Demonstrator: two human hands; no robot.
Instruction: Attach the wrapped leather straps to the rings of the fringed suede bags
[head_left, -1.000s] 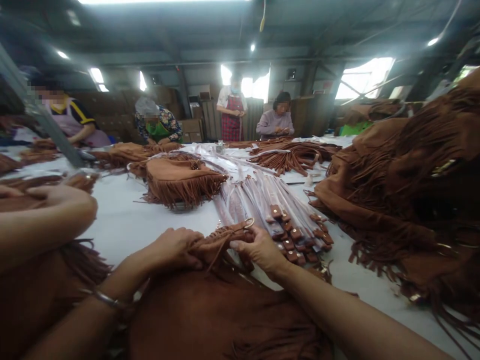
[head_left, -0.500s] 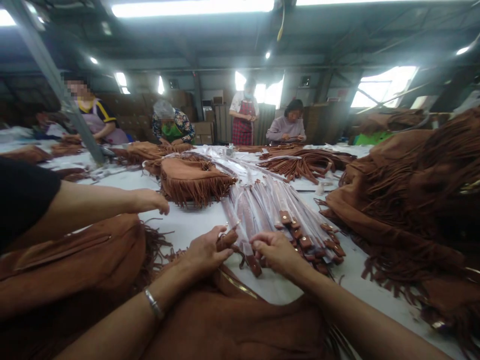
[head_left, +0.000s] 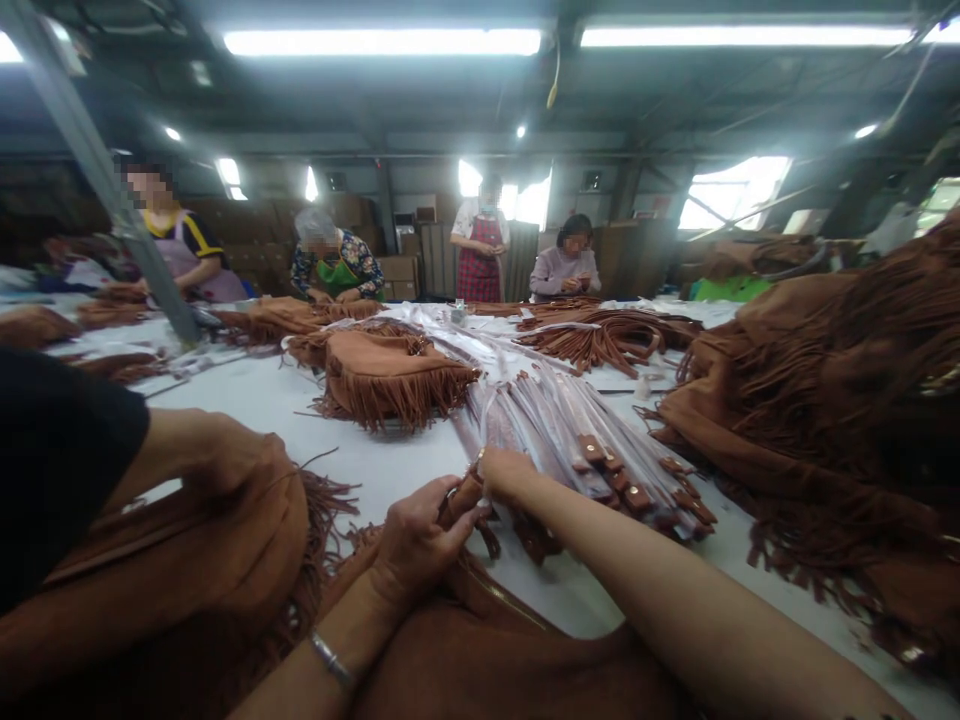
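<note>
The brown bag [head_left: 510,660] fills the bottom centre of the frame, below both hands, its gold zipper [head_left: 502,590] slanting from near the middle down to the right. From its upper edge a short leather tab [head_left: 463,494] points up and to the right, its long axis aimed at the right hand [head_left: 504,474]. The left hand [head_left: 420,530] is the nearer to the bag's body and has the tab clamped between thumb and fingers. The right hand is bent over the tab's far end, close against the left; its fingertips are hidden, so whether they grip anything I cannot tell. The plastic-wrapped straps [head_left: 559,430] lie on the white desk [head_left: 300,385] just beyond, right of centre, their leather ends slanting towards the lower right; the right hand is the nearer to them. A fringed bag [head_left: 397,370] sits above the hands, left of centre.

Half a second ago the right hand was apart from the left, beside a strap end; now the two are together at the tab. The co-worker's hand [head_left: 232,455] at the left, which reached out over the desk, now rests on another brown bag [head_left: 255,550] there.
</note>
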